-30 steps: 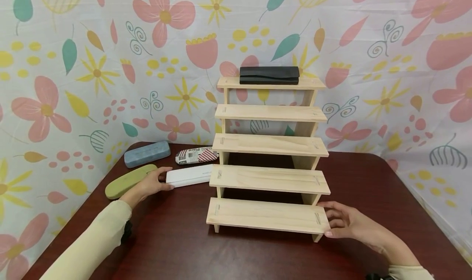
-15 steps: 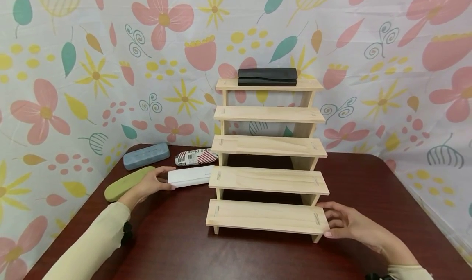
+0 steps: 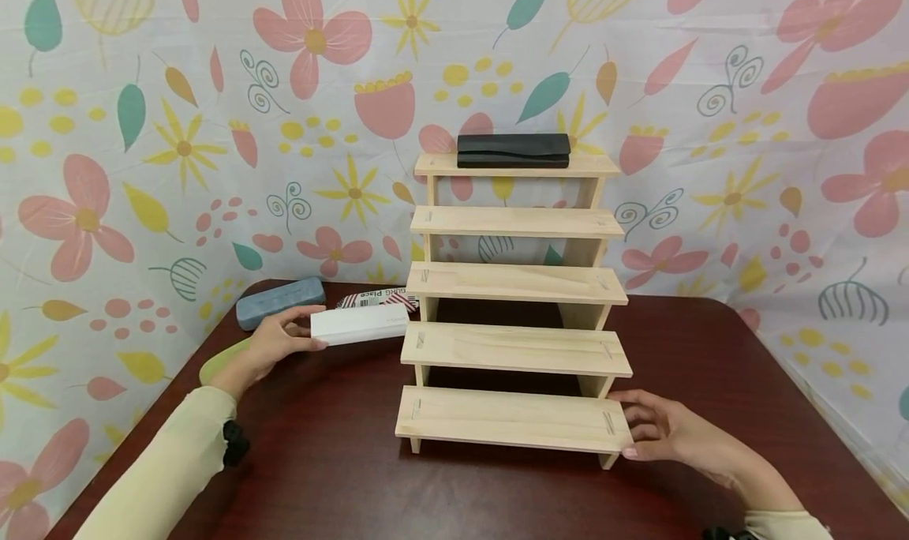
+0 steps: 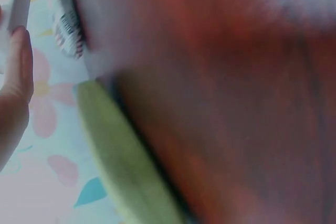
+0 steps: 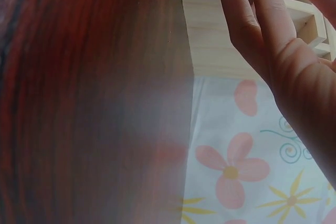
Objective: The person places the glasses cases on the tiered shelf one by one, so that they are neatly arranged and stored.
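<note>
Fingers (image 3: pixel 301 312) of your left hand (image 3: pixel 272 343) pinch the white case (image 3: pixel 358 326), now raised off the worktop (image 3: pixel 334 453) and thus hand-borne beside the rack (image 3: pixel 514 346), while your right hand (image 3: pixel 671 433) grips the lowest shelf (image 3: pixel 511 419).

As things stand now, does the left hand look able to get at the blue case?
Probably not to take it: the left hand is occupied, gripping the white case. Otherwise the way looks free, since the blue case lies close beyond that hand, its top uncovered.
</note>
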The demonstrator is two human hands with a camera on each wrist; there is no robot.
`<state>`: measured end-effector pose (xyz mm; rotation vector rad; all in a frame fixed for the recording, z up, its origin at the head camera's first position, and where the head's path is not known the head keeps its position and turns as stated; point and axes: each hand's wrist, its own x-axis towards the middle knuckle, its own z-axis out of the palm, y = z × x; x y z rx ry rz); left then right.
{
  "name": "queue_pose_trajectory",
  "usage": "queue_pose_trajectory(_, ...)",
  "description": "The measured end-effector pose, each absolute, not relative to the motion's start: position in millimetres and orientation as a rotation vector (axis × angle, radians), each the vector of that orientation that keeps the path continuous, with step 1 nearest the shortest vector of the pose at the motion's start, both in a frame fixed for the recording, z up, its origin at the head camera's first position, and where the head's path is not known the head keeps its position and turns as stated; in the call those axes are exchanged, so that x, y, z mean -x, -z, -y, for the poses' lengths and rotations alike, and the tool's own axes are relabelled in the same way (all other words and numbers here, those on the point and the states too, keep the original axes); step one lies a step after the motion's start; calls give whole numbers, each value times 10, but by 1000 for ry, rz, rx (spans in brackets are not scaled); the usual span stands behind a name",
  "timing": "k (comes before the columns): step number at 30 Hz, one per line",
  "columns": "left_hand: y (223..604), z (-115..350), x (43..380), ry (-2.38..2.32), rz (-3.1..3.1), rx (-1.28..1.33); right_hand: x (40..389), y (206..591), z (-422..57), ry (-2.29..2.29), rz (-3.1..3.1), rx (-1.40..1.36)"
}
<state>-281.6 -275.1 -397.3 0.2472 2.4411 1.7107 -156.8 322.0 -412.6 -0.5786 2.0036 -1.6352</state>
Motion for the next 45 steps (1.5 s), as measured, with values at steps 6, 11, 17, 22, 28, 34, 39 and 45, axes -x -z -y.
queue_pose_trajectory(6,3720,2881,2821,-1755,-2396,-251,1570,4123,-3222,1635,-2002,586)
queue_pose_trajectory(11,3482,2927,2841,-1828,-2396,-257,1567,4124,-3219,1637,-2009,589)
queue_pose_trajectory(17,3241,2944,2878,-1885,-2402,-299,1560,4136,-3224,1648,-1995,601)
queue_pose_trajectory(22,3036,2857,2928,-1955,-2365,-329,1557,4132,-3225,1651,-1993,596)
queue_pose_trajectory(28,2778,2657,3034,-1961,-2375,-333,1558,4127,-3223,1647,-2000,586)
queue_pose_trajectory(34,2610,2597,3068,-2111,-2234,-361,1560,4125,-3213,1650,-2001,583)
queue_pose_trajectory(39,2533,2559,3076,-2165,-2190,-386,1557,4124,-3211,1647,-2003,593)
queue_pose_trajectory(45,2403,2255,3208,-2169,-2157,-486,1564,4115,-3208,1643,-1997,565)
